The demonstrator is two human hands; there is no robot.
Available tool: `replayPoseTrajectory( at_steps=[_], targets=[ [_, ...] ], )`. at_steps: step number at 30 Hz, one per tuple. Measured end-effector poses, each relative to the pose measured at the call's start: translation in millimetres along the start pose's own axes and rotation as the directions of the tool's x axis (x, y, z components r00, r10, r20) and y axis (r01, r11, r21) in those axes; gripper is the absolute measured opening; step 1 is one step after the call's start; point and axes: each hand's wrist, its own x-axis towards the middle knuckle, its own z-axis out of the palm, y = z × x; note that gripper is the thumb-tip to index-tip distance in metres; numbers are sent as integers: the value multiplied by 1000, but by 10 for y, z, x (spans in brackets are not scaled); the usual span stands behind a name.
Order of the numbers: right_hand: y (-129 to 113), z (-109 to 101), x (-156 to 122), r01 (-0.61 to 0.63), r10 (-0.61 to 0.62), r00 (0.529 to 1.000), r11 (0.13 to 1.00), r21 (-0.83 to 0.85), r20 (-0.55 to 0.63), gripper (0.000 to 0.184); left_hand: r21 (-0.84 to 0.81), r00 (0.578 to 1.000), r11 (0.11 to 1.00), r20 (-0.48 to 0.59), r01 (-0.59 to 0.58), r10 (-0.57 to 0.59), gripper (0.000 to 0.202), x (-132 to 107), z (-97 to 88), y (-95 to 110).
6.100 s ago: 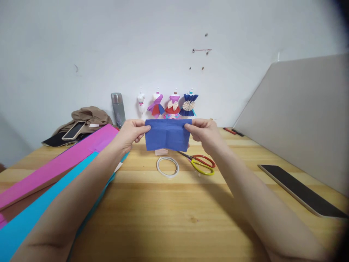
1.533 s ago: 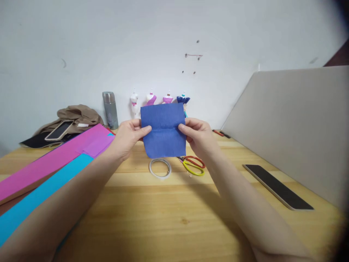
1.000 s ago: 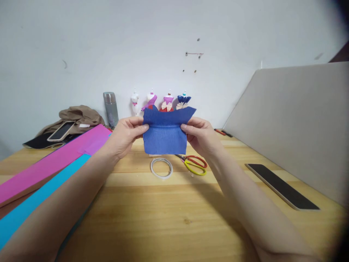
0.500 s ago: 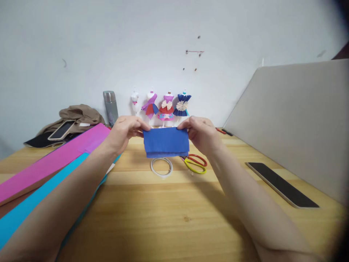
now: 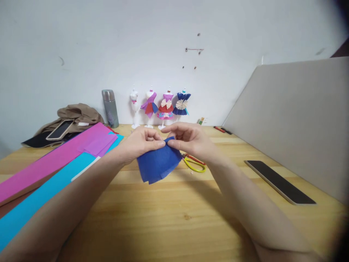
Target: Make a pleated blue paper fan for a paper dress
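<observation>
Here left hand [image 5: 141, 145] and right hand [image 5: 192, 139], thumbs nearly meeting! Both sets of fingers pinch blue sheet [image 5: 158, 165] at top edge; it hangs folded just below fingers, over worktop [image 5: 152, 218]. Scissors [image 5: 187, 158] lie beneath right fingers, partly hidden; bottle [image 5: 110, 109] beyond left fingers.

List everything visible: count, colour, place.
Blue paper: one, blue, in both hands
Scissors: one pair, red and yellow handles, right of blue paper
Dress forms: four, white with varied colours, by the wall
Flask: one, grey, back left
Cloth: one, brown, back left
Phone: one, dark screen, by the cloth
Flat item: one, black, under the phone
Sheets: several, pink, purple, light blue, left
Slab: one, black, right
Panel: one, grey, far right
Small items: two, red and black, back right
Table: one, pale wood, below
Wall: one, whitish, behind
Left hand: one, bare, holding blue paper
Right hand: one, bare, holding blue paper
</observation>
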Motion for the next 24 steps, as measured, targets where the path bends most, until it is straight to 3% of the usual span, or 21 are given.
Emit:
replayPoseTrajectory(
  at_steps=[6,9,12,15,20,24],
  targets=[
    [-23,-71,8,-80,77,992,996,-33,-97,41,-7,970,997,-232,-72,69,24,13,87,-37],
    [18,-93,24,-139,139,989,990,20,-45,46,11,933,988,-328,-152,147,24,15,139,-55],
    [71,-94,57,-195,196,981,978,71,-5,39,12,905,982,-386,-187,178,23,9,157,-73],
    [94,-93,91,-215,225,972,968,133,-65,29,22,893,982,-411,-190,182,21,9,151,-92],
    [68,-101,110,-161,212,959,954,254,-186,35,-13,922,984,-350,-180,164,21,26,140,-74],
    [48,-100,94,-119,157,966,975,187,-207,30,5,925,983,-337,-185,176,16,19,102,12]
  ],
)
